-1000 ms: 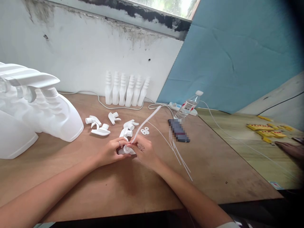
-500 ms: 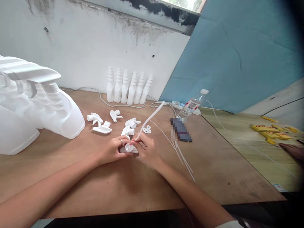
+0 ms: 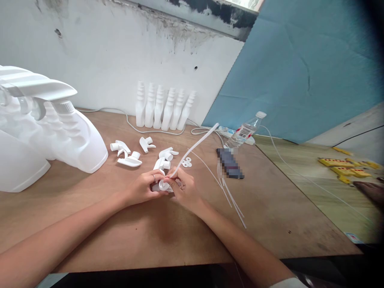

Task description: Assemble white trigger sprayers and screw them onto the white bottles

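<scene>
My left hand is closed round a white spray head, whose round opening faces up toward me. In my right hand, thumb and fingers pinch a thin white tube near its lower end, at that opening. The tube curves up and to the right, its far end free. Whether its tip sits inside the opening is hidden by my fingers. Just beyond my hands lie more spray heads and several small white rings.
Large white spray bottles stand at the left. Several small white bottles line the wall. To the right are a clear water bottle, a dark phone, loose tubes and a cable. Yellow items lie on another table.
The tube's free end has swung slightly to the right and up. Both hands keep nearly the same place and grip. The view has shifted slightly.
</scene>
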The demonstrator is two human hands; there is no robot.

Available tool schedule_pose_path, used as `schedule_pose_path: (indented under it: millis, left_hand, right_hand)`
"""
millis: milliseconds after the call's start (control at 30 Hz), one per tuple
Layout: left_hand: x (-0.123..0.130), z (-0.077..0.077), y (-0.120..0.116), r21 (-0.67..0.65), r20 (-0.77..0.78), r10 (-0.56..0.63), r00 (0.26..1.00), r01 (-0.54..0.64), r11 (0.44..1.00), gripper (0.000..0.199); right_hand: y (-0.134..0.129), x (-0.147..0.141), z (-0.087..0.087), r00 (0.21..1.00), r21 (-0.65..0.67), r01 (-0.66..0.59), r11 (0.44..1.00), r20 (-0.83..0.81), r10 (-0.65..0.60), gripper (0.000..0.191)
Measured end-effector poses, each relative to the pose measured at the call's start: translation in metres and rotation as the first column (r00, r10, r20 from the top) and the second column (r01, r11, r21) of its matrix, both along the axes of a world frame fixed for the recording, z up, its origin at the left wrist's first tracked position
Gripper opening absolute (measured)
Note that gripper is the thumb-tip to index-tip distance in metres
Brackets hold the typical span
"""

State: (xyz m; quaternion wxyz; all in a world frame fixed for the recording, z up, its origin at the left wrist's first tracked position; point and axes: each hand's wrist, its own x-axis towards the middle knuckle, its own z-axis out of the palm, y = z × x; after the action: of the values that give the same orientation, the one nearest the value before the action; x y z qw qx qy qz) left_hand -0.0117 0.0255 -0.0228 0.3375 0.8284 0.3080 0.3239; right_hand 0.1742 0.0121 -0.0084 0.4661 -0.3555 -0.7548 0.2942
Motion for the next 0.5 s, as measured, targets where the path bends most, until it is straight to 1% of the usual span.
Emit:
schedule_pose_path:
  millis: [100, 200, 267, 367, 500]
  left_hand:
    - [0.0003, 0.0007, 0.0002, 0.013, -0.01, 0.002, 1.0, -0.001, 1.0, 0.029]
    - [0.0008, 0.0017, 0.0009, 0.014, -0.023, 0.001, 1.0, -0.001, 1.0, 0.03]
    - [0.0011, 0.0023, 0.0011, 0.02, -0.018, 0.0, 1.0, 0.0, 1.0, 0.03]
    - [0.001, 0.0026, 0.0009, 0.029, -0.003, 0.002, 1.0, -0.002, 1.0, 0.028]
    - [-0.0001, 0.0013, 0.0002, 0.006, -0.009, -0.005, 1.0, 0.005, 1.0, 0.03]
  right_hand:
    - [-0.0005, 0.0002, 0.0013, 1.0, 0.055, -0.004, 0.998, 0.001, 0.004, 0.018]
    - [-0.0013, 0.0002, 0.0021, 1.0, 0.081, 0.008, 0.997, -0.03, -0.006, 0.018]
    - [-0.0013, -0.0002, 0.0016, 1.0, 0.072, 0.011, 0.997, -0.022, -0.01, 0.018]
    - [-0.0005, -0.0012, -0.0003, 0.999, 0.044, -0.005, 0.999, 0.032, 0.004, 0.018]
    - [0.0008, -0.0015, -0.0025, 0.999, 0.041, -0.017, 0.999, 0.05, 0.015, 0.016]
